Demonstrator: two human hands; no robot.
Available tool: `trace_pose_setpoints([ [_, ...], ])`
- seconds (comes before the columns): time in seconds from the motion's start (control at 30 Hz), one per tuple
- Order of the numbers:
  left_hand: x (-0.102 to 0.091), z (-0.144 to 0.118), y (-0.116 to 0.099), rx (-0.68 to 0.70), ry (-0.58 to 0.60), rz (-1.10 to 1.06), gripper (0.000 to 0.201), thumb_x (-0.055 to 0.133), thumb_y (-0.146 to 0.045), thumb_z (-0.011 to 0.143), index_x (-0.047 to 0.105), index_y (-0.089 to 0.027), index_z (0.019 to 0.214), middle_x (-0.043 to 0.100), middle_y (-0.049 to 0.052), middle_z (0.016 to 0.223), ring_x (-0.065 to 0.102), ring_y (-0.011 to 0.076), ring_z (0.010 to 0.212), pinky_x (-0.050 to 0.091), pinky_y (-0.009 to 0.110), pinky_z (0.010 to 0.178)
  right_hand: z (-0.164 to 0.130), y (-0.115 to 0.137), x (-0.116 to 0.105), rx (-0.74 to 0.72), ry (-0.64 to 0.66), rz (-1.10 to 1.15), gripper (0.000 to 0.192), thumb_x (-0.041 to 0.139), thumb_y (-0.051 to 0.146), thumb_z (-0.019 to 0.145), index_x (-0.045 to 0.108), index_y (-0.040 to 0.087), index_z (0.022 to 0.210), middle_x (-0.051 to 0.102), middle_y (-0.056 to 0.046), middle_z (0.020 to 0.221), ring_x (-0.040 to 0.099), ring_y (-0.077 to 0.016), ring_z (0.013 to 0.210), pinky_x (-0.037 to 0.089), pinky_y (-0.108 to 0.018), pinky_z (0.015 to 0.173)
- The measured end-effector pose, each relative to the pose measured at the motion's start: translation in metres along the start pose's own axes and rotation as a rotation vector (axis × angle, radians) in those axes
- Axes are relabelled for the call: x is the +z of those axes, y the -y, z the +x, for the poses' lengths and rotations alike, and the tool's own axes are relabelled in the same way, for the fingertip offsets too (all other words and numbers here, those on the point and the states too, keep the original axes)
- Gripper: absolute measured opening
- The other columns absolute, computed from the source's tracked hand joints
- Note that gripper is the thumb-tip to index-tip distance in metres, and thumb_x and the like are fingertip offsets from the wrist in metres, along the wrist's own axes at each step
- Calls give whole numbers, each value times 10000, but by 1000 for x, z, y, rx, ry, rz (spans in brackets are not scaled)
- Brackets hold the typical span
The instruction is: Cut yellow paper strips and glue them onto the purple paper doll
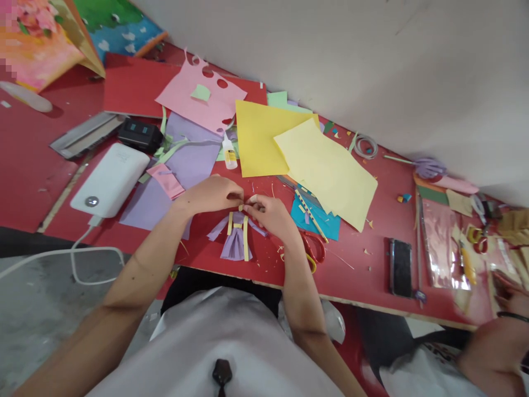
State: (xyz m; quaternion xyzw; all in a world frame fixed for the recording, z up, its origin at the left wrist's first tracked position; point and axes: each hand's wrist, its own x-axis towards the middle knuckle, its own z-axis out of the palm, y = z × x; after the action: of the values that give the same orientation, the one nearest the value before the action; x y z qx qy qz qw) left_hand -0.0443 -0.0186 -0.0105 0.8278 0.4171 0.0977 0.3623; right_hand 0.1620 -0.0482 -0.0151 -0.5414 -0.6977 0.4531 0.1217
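Watching remotely, I see the left hand [221, 193] and right hand [268, 212] pinching a small yellow piece [241, 208] atop the purple paper dress [236, 242], probably paired for steadiness.

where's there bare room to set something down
There's mostly bare red table between the scissors and phone, with a few scraps. Another patch lies left of the power bank and grey case. It's crowded around the left hand and right hand: paper figure, yellow sheet and glue sit close.

Small yellowish piece [241, 208], partly behind fingertips [247, 208]
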Motion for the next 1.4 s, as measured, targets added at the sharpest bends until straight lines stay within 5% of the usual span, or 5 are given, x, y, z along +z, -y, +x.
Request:
trace_pose_setpoints([
  [0.33,-4,0,-1,-48,20,-24,202,531,-282,874,712,-224,807,744,-1,842,638,157,748,389,262,712,0,-2,4,16,6,88,201,612,407,863,641,208,859,603,36,628,517,-93,512,367,-221,536],
  [0.7,-10,-1,-11,-91,-174,-211,252,556,-388,900,704,-188,858,732,9,860,641,155,788,413,243,689,5,-5,4,-9,-160,459,217,649,406,837,604,198,878,561,54,625,507,-71,468,406,-201,473],
  [1.4,-15,-3,-9,-61,-134,-181,274,555,-409,900,719,-191,878,739,18,894,647,163,798,442,247,718,7,-10,7,-55,-140,485,206,632,397,860,626,197,908,559,51,627,497,-69,479,402,-198,475],
])
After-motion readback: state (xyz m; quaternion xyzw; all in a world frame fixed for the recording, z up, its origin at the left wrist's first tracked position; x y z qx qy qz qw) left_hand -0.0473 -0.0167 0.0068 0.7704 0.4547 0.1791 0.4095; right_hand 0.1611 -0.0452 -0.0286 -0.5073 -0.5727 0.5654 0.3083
